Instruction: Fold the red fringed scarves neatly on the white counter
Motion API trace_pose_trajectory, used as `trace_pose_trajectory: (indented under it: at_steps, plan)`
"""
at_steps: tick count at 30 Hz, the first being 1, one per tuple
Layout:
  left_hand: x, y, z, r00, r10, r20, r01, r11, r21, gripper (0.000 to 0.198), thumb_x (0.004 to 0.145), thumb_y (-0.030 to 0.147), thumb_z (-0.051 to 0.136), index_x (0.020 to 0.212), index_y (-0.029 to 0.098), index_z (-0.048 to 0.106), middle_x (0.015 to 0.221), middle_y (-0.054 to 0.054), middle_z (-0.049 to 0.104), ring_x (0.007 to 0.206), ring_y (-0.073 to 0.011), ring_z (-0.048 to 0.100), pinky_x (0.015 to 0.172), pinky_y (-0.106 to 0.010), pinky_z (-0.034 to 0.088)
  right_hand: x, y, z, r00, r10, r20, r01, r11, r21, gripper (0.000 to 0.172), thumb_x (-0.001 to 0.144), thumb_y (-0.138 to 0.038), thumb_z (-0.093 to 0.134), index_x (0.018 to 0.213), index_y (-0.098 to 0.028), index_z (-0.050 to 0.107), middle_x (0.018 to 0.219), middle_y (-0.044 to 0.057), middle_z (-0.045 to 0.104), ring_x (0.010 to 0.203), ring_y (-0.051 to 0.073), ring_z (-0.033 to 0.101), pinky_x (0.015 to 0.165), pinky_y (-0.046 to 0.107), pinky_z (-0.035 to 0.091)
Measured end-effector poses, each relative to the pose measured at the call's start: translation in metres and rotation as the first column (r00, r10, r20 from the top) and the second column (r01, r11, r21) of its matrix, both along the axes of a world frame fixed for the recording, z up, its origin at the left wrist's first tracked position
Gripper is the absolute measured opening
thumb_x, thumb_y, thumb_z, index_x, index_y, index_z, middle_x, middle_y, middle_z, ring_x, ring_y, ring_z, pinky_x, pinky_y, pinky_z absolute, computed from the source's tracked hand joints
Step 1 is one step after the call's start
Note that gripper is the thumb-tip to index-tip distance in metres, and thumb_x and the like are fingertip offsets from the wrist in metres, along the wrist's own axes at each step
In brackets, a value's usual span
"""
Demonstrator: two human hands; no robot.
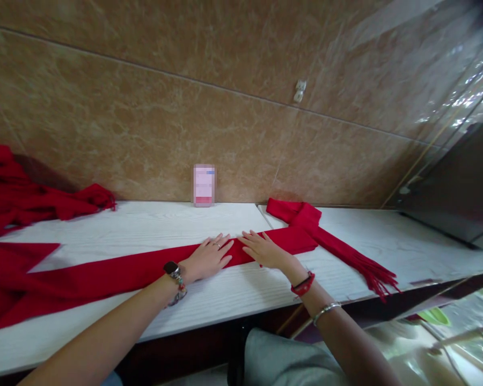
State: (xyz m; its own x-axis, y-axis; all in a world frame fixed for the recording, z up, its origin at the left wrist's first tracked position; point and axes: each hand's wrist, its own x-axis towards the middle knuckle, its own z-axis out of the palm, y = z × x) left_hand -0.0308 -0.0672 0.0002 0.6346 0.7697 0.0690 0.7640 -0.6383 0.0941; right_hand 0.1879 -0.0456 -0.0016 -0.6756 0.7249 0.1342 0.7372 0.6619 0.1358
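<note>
A long red scarf lies across the white tabletop, folded into a narrow band. My left hand rests flat on the band near its middle, fingers spread. Just to the right, my right hand also lies flat on the cloth with its fingers stretched out, and a small gap separates the two hands. Beyond my right hand, a red fringed scarf lies folded over at an angle, its tassels toward the front edge. Whether it is one piece with the band I cannot tell.
A heap of red cloth sits at the back left. A phone leans against the brown marbled wall. At the right stands a dark box-shaped appliance. The white tabletop has a seam right of the phone.
</note>
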Motion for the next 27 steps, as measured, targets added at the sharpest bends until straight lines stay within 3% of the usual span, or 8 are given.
trace_pose_trajectory:
  at_steps: [2,5,10,15,19,22,24,27]
  plan:
    - [-0.002,0.001,-0.004,1.000,-0.014,-0.016,0.013,1.000,-0.023,0.051,0.092,0.040,0.022,0.137,0.017,0.027,0.145,-0.009,0.021,0.134,-0.0228,0.015,0.105,-0.043,0.016,0.013,0.002,-0.004,0.999,-0.009,0.037,0.009,1.000,0.008,0.044,0.093,-0.028,0.027,0.136,-0.022,0.032,0.140,0.011,0.034,0.128,0.029,0.028,0.095,0.054,0.033]
    - [-0.005,-0.001,-0.001,0.999,-0.013,-0.036,0.011,0.999,-0.052,0.052,0.092,0.040,0.021,0.138,0.017,0.024,0.146,-0.008,0.018,0.134,-0.0221,0.014,0.105,-0.043,0.016,0.052,0.011,-0.011,0.990,-0.135,0.042,0.135,0.991,0.011,0.044,0.093,-0.025,0.024,0.136,-0.021,0.031,0.140,0.012,0.033,0.128,0.028,0.029,0.093,0.055,0.036]
    - [-0.004,-0.004,0.006,0.998,-0.015,-0.065,0.008,0.995,-0.098,0.053,0.092,0.041,0.020,0.139,0.017,0.022,0.147,-0.007,0.016,0.134,-0.0219,0.012,0.106,-0.043,0.015,0.116,0.025,-0.027,0.955,-0.284,0.091,0.277,0.957,0.080,0.040,0.088,-0.012,0.030,0.122,-0.017,0.051,0.138,0.015,0.034,0.127,0.031,0.029,0.093,0.057,0.035]
    - [-0.003,-0.003,0.006,0.997,-0.015,-0.070,0.008,0.995,-0.098,0.053,0.092,0.041,0.020,0.139,0.016,0.021,0.147,-0.007,0.015,0.134,-0.0211,0.012,0.106,-0.041,0.014,0.141,0.025,-0.021,0.912,-0.401,0.089,0.395,0.916,0.075,0.036,0.087,-0.016,0.034,0.116,-0.015,0.057,0.134,0.021,0.039,0.124,0.038,0.033,0.088,0.064,0.035]
    - [-0.003,-0.002,0.004,0.998,-0.014,-0.062,0.009,0.997,-0.082,0.052,0.092,0.041,0.021,0.139,0.018,0.023,0.146,-0.007,0.017,0.134,-0.0208,0.012,0.106,-0.041,0.015,0.107,0.023,0.004,0.902,-0.432,-0.017,0.431,0.895,0.112,0.042,0.089,-0.031,0.035,0.123,-0.011,0.050,0.132,0.022,0.041,0.124,0.039,0.032,0.090,0.061,0.036]
    - [-0.003,-0.002,0.002,0.999,-0.012,-0.045,0.009,0.998,-0.056,0.052,0.092,0.041,0.020,0.138,0.017,0.025,0.146,-0.009,0.019,0.134,-0.0223,0.015,0.105,-0.043,0.016,0.053,0.018,0.015,0.981,-0.188,-0.047,0.193,0.971,0.144,0.045,0.091,-0.031,0.032,0.129,-0.009,0.042,0.135,0.020,0.038,0.127,0.032,0.031,0.095,0.052,0.037]
    - [-0.003,-0.001,0.001,0.999,-0.007,-0.037,0.006,0.999,-0.047,0.052,0.092,0.040,0.021,0.138,0.016,0.027,0.145,-0.009,0.020,0.133,-0.0227,0.016,0.105,-0.043,0.017,0.022,0.012,0.015,1.000,-0.011,-0.014,0.013,0.995,0.097,0.043,0.092,-0.029,0.031,0.131,-0.013,0.040,0.136,0.016,0.039,0.128,0.028,0.029,0.096,0.050,0.036]
    - [-0.003,-0.001,0.001,0.999,-0.004,-0.042,0.001,0.998,-0.057,0.052,0.092,0.040,0.022,0.138,0.016,0.025,0.145,-0.009,0.020,0.134,-0.0223,0.015,0.105,-0.043,0.016,0.004,0.006,0.008,0.999,0.045,0.015,-0.046,0.999,0.029,0.042,0.093,-0.030,0.030,0.133,-0.017,0.037,0.137,0.012,0.039,0.128,0.026,0.029,0.096,0.050,0.036]
